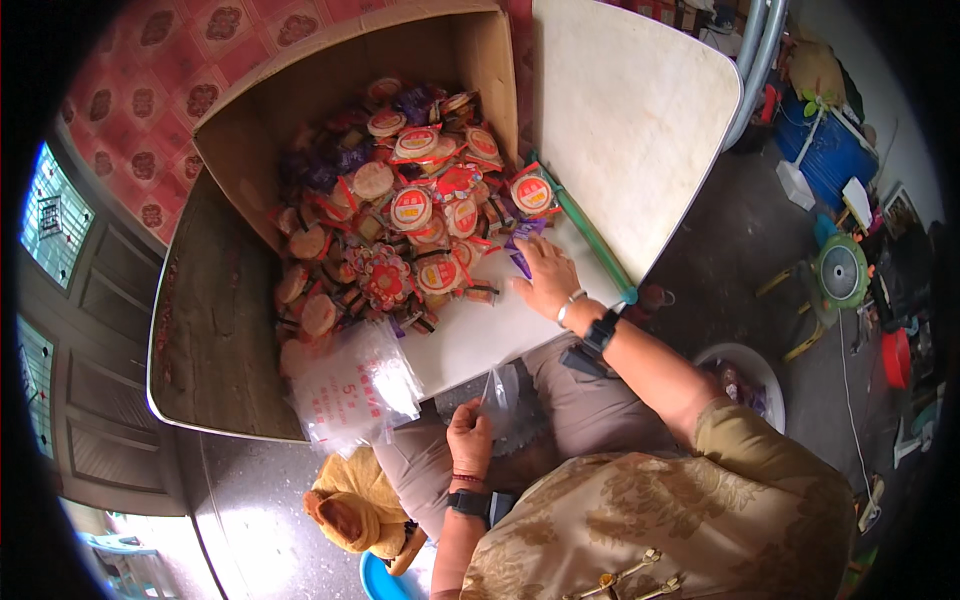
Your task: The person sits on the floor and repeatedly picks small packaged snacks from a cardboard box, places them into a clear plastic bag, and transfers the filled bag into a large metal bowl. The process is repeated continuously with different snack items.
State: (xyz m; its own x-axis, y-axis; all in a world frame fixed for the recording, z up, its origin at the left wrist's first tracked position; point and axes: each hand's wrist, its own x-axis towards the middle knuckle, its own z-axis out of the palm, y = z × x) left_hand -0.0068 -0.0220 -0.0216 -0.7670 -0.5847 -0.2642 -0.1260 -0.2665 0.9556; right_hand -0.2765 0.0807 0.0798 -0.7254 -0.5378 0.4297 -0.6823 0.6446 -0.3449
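Observation:
My left hand (470, 440) pinches the edge of a clear plastic bag (501, 397) just above my lap. At the right side of the pile, my right hand (547, 277) has its fingers apart, with the fingertips at a purple-wrapped packet (520, 262). I cannot tell whether they touch it. Wrapped round biscuits (411, 208) with red and yellow labels spill from a cardboard box (240, 127) lying on its side. Among them are a red flower-shaped packet (384, 277) and several dark purple packets (326, 166). A stack of printed clear bags (352, 394) hangs over the table's near edge.
The white table (457, 356) has raised side panels (630, 112). A green tube (592, 232) lies along the right one. On the floor at right stand a pale tub (772, 390) with packets inside and a green fan (840, 270). A yellow-brown plush item (356, 499) sits below left.

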